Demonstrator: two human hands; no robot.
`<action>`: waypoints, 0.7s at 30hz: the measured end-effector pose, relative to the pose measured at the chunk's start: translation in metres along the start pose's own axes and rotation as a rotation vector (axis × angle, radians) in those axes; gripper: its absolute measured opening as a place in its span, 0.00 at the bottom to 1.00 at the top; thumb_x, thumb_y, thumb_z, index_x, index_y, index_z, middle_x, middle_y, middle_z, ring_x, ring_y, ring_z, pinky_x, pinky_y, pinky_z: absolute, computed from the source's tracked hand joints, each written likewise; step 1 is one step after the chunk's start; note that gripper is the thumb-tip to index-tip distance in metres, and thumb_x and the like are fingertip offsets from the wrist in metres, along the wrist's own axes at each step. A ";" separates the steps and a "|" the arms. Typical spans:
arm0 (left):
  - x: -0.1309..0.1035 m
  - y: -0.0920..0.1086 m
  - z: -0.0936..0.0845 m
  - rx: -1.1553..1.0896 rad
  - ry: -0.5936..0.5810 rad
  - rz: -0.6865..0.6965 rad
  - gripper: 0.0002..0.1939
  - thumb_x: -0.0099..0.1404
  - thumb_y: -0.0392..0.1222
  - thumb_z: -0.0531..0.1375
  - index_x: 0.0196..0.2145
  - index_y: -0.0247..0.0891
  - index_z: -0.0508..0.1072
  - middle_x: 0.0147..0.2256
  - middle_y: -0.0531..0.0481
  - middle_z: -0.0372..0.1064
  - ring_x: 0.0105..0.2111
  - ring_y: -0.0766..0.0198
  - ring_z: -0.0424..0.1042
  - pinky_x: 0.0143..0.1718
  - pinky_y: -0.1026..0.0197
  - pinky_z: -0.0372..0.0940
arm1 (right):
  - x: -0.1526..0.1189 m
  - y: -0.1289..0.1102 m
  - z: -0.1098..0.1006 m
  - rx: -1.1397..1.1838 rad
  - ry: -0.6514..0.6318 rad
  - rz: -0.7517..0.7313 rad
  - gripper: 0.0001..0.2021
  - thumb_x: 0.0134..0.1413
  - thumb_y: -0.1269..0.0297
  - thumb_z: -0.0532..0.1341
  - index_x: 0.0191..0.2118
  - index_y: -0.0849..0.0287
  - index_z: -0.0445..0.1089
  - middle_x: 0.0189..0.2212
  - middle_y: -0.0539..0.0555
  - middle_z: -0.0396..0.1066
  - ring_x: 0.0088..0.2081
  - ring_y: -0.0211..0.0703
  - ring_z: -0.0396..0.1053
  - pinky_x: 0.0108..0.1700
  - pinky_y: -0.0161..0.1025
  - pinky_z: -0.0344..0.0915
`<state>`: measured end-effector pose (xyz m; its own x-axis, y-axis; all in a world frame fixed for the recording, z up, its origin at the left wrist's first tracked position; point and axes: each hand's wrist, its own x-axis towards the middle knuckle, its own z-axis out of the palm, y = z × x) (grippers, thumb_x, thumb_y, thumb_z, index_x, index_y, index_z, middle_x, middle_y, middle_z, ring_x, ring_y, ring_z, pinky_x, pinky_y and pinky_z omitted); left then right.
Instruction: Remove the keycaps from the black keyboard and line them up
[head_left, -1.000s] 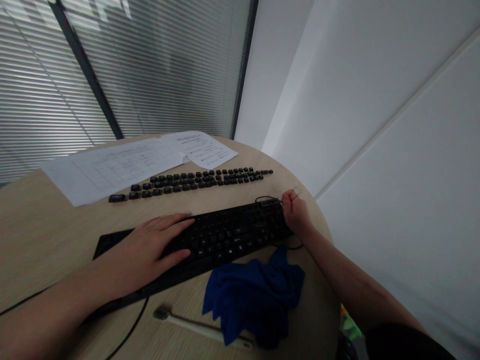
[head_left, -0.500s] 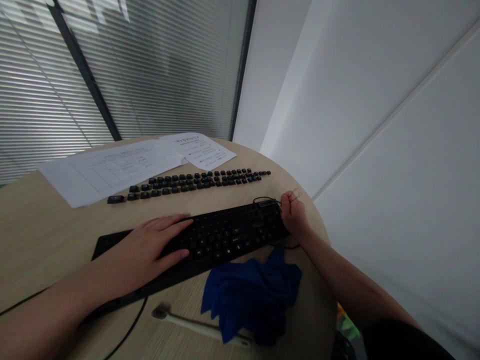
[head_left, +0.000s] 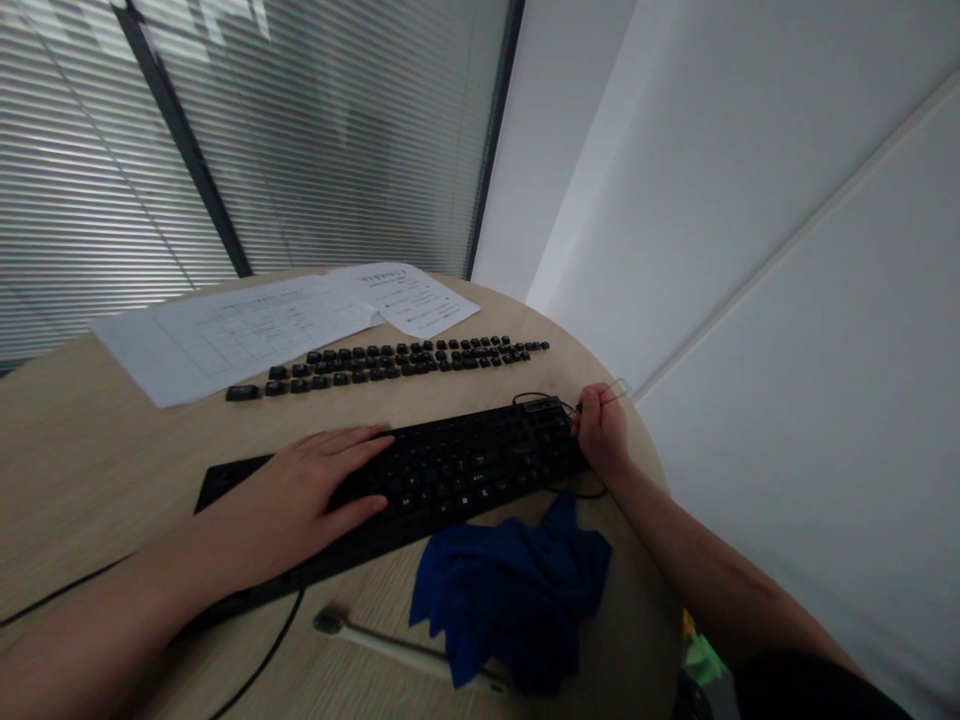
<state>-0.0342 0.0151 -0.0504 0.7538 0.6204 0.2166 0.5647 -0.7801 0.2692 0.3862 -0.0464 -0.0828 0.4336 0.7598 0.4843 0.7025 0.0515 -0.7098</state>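
Observation:
A black keyboard point(head_left: 450, 470) lies at a slant across the round table. My left hand point(head_left: 322, 485) rests flat on its left part, fingers spread, holding nothing. At the keyboard's right end, my right hand point(head_left: 602, 430) is closed around a thin wire tool point(head_left: 616, 388), whose wire loop sticks out past the fingers toward the wall. Behind the keyboard, several loose black keycaps point(head_left: 386, 362) stand in rows. A crumpled blue cloth point(head_left: 514, 590) lies in front of the keyboard, partly covering the handle of a brush point(head_left: 390, 645).
Printed sheets point(head_left: 247, 325) lie at the back left of the wooden table point(head_left: 97, 430). A black cable point(head_left: 262, 665) runs off the near edge. Window blinds point(head_left: 360, 140) rise behind, and a white wall point(head_left: 765, 250) stands close on the right.
The whole view has shifted slightly. My right hand has moved a little to the right, and more of the wire tool shows. My left hand stays on the keyboard.

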 end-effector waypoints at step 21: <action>0.004 0.009 -0.010 -0.005 -0.051 -0.047 0.35 0.70 0.63 0.56 0.66 0.39 0.72 0.66 0.38 0.67 0.63 0.42 0.70 0.66 0.39 0.63 | 0.002 -0.006 0.003 0.413 0.155 0.025 0.16 0.71 0.45 0.53 0.36 0.51 0.58 0.19 0.40 0.57 0.15 0.36 0.60 0.16 0.32 0.57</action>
<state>-0.0296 0.0111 -0.0379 0.7428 0.6512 0.1557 0.5983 -0.7499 0.2824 0.3806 -0.0433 -0.0790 0.5494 0.6594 0.5131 0.4203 0.3127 -0.8518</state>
